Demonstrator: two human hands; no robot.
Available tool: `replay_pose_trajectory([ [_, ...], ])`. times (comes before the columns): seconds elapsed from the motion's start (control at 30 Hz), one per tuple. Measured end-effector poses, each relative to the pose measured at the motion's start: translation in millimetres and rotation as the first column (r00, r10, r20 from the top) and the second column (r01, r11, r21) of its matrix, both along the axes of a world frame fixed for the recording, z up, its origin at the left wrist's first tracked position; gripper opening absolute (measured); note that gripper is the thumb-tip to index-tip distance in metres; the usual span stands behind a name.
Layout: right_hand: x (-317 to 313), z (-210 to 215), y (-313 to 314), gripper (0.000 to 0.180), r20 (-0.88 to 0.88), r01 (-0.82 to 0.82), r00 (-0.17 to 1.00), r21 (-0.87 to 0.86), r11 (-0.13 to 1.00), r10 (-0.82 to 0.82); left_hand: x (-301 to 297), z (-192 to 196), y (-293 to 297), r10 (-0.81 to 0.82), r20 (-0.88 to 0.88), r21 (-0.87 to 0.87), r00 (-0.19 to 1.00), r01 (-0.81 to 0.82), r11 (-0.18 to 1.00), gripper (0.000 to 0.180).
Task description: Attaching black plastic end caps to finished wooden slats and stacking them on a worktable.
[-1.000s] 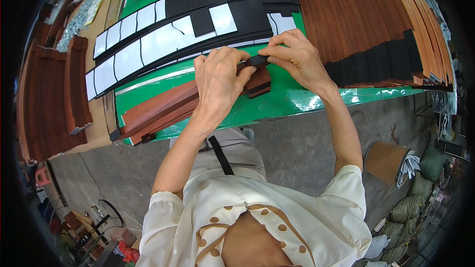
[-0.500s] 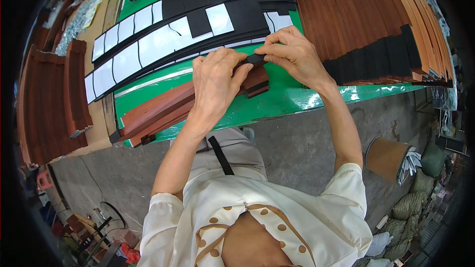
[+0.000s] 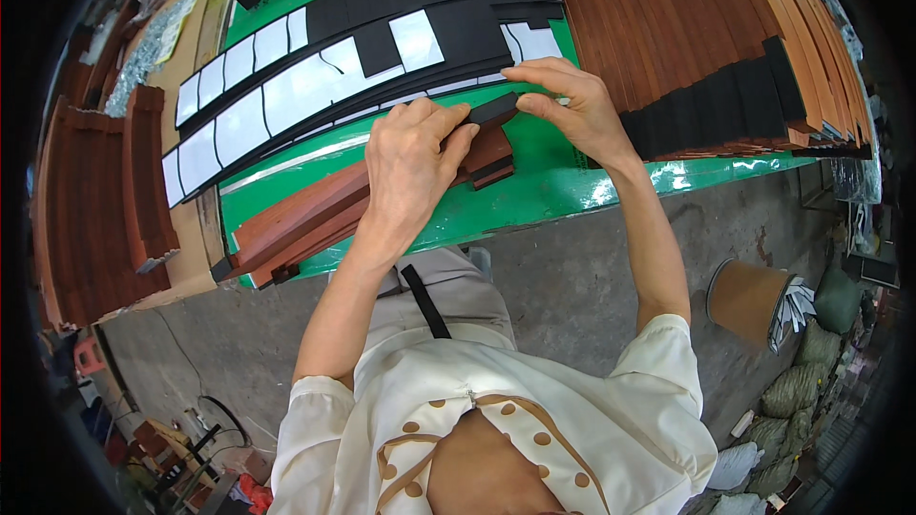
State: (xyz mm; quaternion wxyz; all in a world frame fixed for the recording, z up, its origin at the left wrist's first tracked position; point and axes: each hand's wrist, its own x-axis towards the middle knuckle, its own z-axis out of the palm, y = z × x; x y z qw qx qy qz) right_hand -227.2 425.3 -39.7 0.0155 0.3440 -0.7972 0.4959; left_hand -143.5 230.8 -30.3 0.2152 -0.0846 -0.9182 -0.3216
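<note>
In the head view, the left hand [image 3: 410, 157] lies curled over the near end of a reddish-brown wooden strip [image 3: 315, 215] on the green counter [image 3: 534, 195], gripping it and a small black pad [image 3: 491, 111], while the right hand [image 3: 572, 105] pinches the pad's far end between thumb and fingertips. The pad sits at the strip's end, looks light, thin and bendable, best held by its edges, whereas the strip looks stiff and best gripped across its width
</note>
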Motion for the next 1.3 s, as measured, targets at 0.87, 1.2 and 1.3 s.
replay_pose_trajectory([
  [0.87,39,-26,-48,0.024,0.237,0.394,0.898,-0.061,0.917,-0.370,1,-16,0,-0.065,-0.263,-0.280,0.963,-0.012,0.960,0.034],
  [1.2,37,-26,-47,0.027,0.305,0.484,0.851,-0.137,0.864,-0.428,24,-12,-15,-0.062,-0.314,-0.329,0.947,-0.048,0.943,0.037],
  [1.3,38,-19,-38,0.031,0.309,0.469,0.849,-0.064,0.881,-0.429,84,29,-54,0.008,-0.400,-0.317,0.916,-0.146,0.937,0.035],
])
